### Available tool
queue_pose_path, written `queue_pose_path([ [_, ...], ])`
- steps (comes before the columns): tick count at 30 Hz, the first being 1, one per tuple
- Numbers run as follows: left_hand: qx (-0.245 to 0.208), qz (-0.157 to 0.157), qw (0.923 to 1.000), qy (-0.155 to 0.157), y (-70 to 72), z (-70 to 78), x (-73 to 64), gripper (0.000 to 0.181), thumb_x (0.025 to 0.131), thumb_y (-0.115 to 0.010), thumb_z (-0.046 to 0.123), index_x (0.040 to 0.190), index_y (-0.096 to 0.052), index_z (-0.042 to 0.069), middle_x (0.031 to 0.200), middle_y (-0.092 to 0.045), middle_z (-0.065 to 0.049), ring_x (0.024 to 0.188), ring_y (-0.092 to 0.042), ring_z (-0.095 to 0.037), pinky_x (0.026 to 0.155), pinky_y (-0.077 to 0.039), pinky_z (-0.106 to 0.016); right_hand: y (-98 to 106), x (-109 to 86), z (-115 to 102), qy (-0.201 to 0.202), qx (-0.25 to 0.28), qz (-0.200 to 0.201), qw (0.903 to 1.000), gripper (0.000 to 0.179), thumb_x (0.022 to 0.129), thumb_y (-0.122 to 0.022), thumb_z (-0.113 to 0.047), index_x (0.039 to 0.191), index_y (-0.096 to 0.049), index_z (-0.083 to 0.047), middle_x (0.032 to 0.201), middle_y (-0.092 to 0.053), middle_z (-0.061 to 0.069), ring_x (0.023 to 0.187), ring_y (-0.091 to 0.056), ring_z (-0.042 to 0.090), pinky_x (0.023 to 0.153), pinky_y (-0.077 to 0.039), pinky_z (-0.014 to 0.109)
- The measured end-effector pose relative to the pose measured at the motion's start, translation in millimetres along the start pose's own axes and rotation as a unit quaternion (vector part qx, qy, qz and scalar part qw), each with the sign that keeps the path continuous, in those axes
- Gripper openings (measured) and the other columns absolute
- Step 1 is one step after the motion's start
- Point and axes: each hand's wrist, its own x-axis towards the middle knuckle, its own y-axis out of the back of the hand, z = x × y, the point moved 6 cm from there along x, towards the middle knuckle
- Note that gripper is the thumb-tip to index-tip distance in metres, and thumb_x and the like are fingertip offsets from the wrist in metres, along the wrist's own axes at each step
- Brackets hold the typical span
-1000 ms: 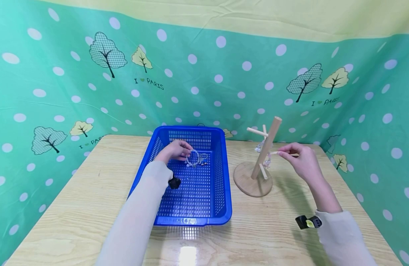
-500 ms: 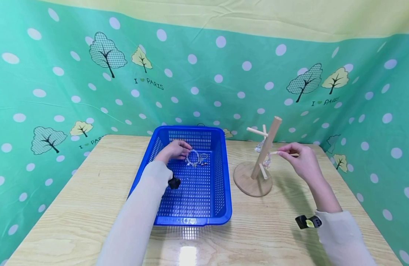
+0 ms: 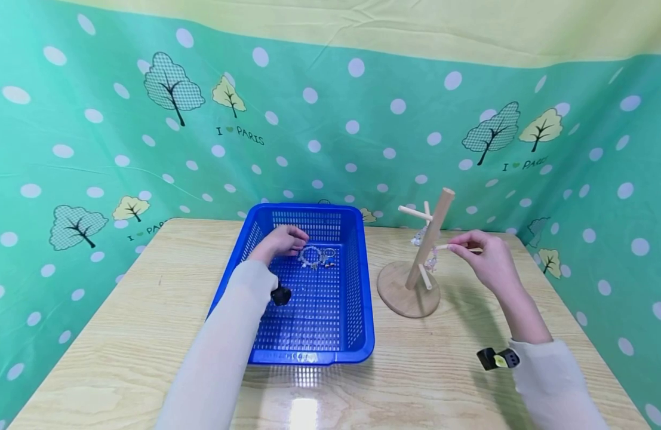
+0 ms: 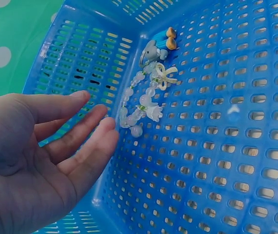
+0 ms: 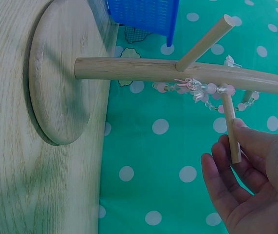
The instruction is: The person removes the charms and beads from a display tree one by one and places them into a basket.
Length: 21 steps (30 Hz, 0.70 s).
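Observation:
My left hand (image 3: 287, 240) is inside the blue basket (image 3: 311, 358), fingers loosely extended and holding nothing. Just beyond its fingertips a bracelet (image 4: 135, 114) of pale beads, with a gold bow and a white flower charm, lies on the basket floor. Touching its far end in the left wrist view is a small grey-and-blue figure charm (image 4: 154, 50). My right hand (image 3: 488, 258) pinches the end of a peg (image 5: 232, 129) on the wooden stand (image 3: 428, 239) between thumb and fingers. A pink-beaded bracelet (image 5: 192, 87) hangs on that peg, close to the post.
The stand's round base (image 3: 394, 298) rests on the wooden table (image 3: 416, 382), right of the basket. Another beaded bracelet (image 3: 418, 236) hangs behind the post. Other pegs (image 3: 415, 212) stick out at different heights. A green dotted curtain (image 3: 330, 143) encloses the back and sides.
The pale bracelet, earlier raised at my left fingertips, has come down onto the basket floor, and the left fingers have let go of it. My right hand stays on the peg.

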Motion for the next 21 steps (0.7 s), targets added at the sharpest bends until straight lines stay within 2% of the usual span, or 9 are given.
queue_pose_path([
  [7, -0.011, 0.006, 0.9998, -0.014, 3.7, 5.7, -1.8, 0.032, 0.101, -0.052, 0.002, 0.133, -0.058, -0.001, 0.140, -0.057, -0.020, 0.127, -0.058, -0.032, 0.106, -0.052, -0.040, 0, -0.5, -1, 0.001, -0.001, 0.000, 1.0000, 0.021, 0.097, -0.067, -0.020, 0.103, -0.072, -0.001, 0.103, -0.072, 0.022, 0.094, -0.066, 0.033, 0.063, -0.048, 0.015],
  [14, -0.018, -0.001, 0.9988, -0.046, 6.1, 24.5, -9.3, 0.033, 0.102, -0.053, 0.005, 0.135, -0.057, 0.001, 0.142, -0.056, -0.019, 0.131, -0.054, -0.033, 0.108, -0.050, -0.042, 0, -2.1, -5, 0.013, 0.002, 0.008, 0.9999, 0.021, 0.097, -0.066, -0.021, 0.104, -0.072, -0.002, 0.104, -0.072, 0.022, 0.095, -0.069, 0.036, 0.067, -0.045, 0.006],
  [17, -0.015, -0.009, 0.9976, -0.067, 4.9, 32.6, -13.6, 0.034, 0.102, -0.054, 0.006, 0.135, -0.056, -0.001, 0.140, -0.056, -0.020, 0.131, -0.055, -0.034, 0.109, -0.050, -0.043, 0, -3.1, -5, 0.024, -0.002, 0.017, 0.9996, 0.019, 0.097, -0.066, -0.019, 0.102, -0.073, -0.002, 0.101, -0.073, 0.020, 0.086, -0.069, 0.015, 0.067, -0.045, 0.003],
  [21, -0.010, -0.021, 0.9955, -0.092, 3.2, 43.1, -20.3, 0.035, 0.102, -0.054, 0.007, 0.136, -0.055, -0.001, 0.141, -0.055, -0.021, 0.131, -0.054, -0.035, 0.110, -0.049, -0.045, 1, -4.2, -4, 0.038, -0.002, 0.021, 0.9991, 0.017, 0.095, -0.069, -0.017, 0.101, -0.073, -0.002, 0.097, -0.074, 0.021, 0.076, -0.053, -0.016, 0.064, -0.047, 0.005],
])
